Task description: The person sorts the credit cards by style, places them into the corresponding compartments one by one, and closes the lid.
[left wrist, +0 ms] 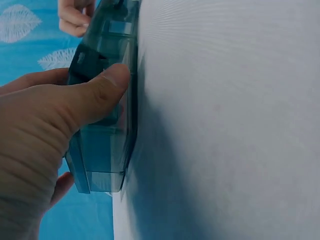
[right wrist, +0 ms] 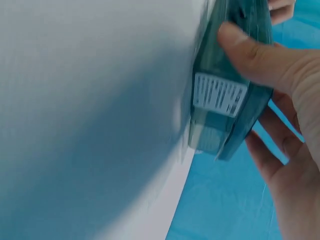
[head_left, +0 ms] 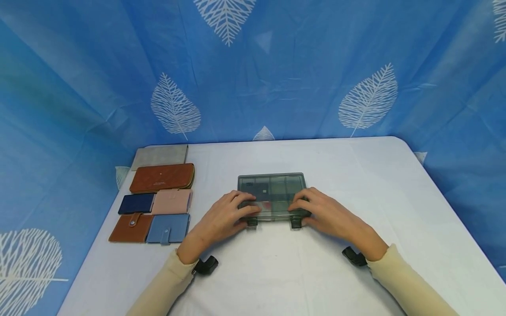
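A translucent grey-green plastic compartment box [head_left: 282,184] lies on the white table with its lid down. Two latches [head_left: 295,223] stick out along its near edge. My left hand [head_left: 225,215] grips the near left corner, thumb [left wrist: 107,90] on the front wall and fingers over the lid. At the near right corner my right hand [head_left: 328,215] holds the box likewise, its thumb [right wrist: 250,52] against the front. A barcode label [right wrist: 219,94] shows on the box in the right wrist view. What lies inside is hard to make out, apart from a small reddish patch.
Left of the box lie a grey flat case [head_left: 160,156], a brown zip wallet [head_left: 162,177], a navy wallet [head_left: 136,203], a pink wallet [head_left: 171,202], a brown snap wallet [head_left: 128,230] and a blue snap wallet [head_left: 174,224]. A blue leaf-print curtain [head_left: 276,87] hangs behind the table.
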Available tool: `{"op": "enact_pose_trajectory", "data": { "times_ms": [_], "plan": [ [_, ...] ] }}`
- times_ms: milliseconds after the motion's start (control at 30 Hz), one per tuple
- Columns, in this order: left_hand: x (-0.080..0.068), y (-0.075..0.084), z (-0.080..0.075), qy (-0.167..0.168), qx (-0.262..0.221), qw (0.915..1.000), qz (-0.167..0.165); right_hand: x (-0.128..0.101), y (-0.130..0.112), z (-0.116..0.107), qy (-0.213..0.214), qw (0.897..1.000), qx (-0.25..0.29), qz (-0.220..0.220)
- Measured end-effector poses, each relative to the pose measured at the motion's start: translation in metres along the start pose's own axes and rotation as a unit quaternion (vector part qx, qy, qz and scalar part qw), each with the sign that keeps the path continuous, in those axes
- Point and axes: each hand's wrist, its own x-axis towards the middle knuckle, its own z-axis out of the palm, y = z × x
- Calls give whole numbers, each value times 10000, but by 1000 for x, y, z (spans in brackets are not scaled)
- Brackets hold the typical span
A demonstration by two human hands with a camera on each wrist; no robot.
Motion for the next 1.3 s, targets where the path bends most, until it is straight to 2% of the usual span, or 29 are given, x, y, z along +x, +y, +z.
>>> {"op": "enact_pose_trajectory", "data": {
  "times_ms": [267,400,567,733,1033,1300],
  "plan": [
    [0,-1,-2,-10,-462,9986,-270,-4,10,-9,-257,9972,670,196],
    [-1,0,-3,-50,-612,9976,-333,-5,11,-8,-274,9961,819,170],
    [-1,2,-4,-104,-955,9945,-426,-5,10,-4,-106,9969,780,19],
    [-2,4,-4,-91,-1151,9921,-492,-4,9,-1,-23,9971,764,64],
    [-5,5,-2,-70,-1152,9919,-537,-5,4,1,31,9979,632,143],
    [-2,7,-7,-306,-1053,9922,-597,-3,-1,-1,0,9986,483,223]
  ]
}}
